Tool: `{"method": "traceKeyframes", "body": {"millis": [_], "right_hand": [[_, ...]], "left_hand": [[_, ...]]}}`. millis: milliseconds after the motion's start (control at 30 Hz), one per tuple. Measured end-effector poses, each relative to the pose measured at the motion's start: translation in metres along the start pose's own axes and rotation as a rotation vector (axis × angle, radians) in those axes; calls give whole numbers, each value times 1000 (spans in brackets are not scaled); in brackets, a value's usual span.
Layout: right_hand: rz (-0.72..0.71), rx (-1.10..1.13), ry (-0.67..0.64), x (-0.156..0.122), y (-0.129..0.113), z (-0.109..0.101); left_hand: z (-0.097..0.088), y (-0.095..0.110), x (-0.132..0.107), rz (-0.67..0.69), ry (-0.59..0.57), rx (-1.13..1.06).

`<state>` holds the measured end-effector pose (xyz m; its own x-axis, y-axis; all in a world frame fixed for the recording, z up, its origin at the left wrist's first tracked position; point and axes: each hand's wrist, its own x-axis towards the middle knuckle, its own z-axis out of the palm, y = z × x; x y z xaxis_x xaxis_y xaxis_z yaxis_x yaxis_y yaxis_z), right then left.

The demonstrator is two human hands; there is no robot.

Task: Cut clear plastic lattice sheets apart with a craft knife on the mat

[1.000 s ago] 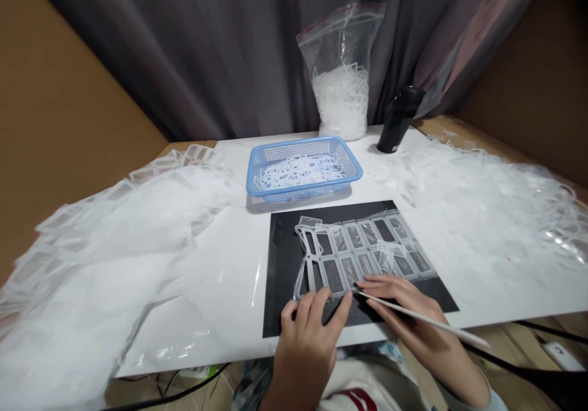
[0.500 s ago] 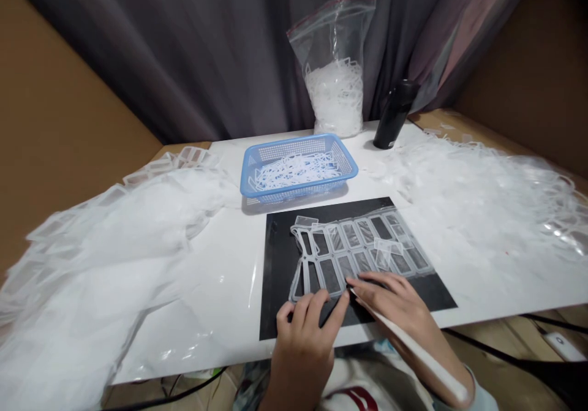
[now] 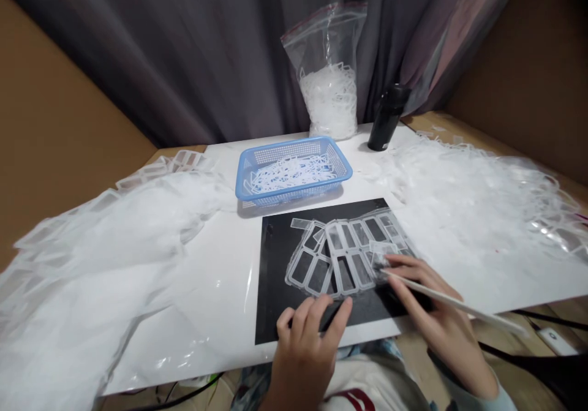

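From my remote feed: a blue basket patterned with square mesh at twelve o'clock, a black bottle at one, a black sheet centred, a white stylus at four, a red-striped white top at six.

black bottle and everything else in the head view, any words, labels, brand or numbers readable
No text can be read anywhere. The black bottle has a small pale mark near its base, too small to read. The red marks on the white top are cut off by the frame and unreadable.
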<state>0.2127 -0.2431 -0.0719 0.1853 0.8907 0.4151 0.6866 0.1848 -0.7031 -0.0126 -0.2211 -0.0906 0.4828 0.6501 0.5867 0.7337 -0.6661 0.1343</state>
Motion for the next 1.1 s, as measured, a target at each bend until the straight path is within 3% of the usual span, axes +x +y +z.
{"method": "traceKeyframes", "body": {"millis": [100,300,633,900,1000,1100], "right_hand": [[-20,85,-175,-3,-1,0],[-32,145,-256,-3,0,0],[-69,145,-282,-5,2,-2],[-267,-33,-285,-3,4,3],[-329,-85,-203,-1,5,2],[-122,-97,129,0,8,-3]], "left_hand": [[1,6,5,101,-71,-19],[7,9,9,140,-186,-1],[7,11,10,116,-163,22],[7,10,9,105,-183,13],[6,12,9,95,-209,25],[6,12,9,81,-204,31]]}}
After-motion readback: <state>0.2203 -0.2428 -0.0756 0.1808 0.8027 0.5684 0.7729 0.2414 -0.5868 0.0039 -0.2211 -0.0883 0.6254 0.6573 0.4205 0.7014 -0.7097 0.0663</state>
